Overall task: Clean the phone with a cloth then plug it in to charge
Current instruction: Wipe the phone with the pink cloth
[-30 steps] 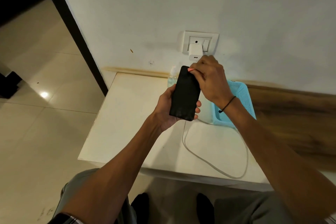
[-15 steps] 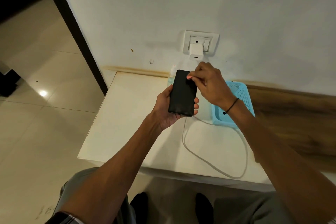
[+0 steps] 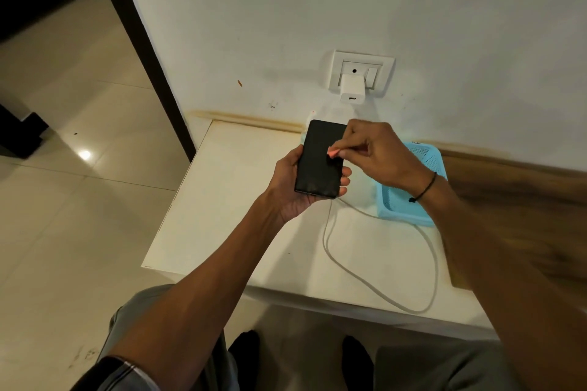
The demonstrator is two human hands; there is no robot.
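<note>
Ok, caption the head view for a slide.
Left hand holds the phone while the right hand wipes it with a pink cloth; cable on table.

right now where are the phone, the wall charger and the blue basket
phone [image 3: 319, 159], head view, middle of the dark screen
wall charger [image 3: 352, 88], head view, front of the white block in the socket
blue basket [image 3: 403, 200], head view, perforated wall below the wrist

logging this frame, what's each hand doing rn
Left hand: closed around the phone.
Right hand: pinching a small pink cloth against the screen.
</note>
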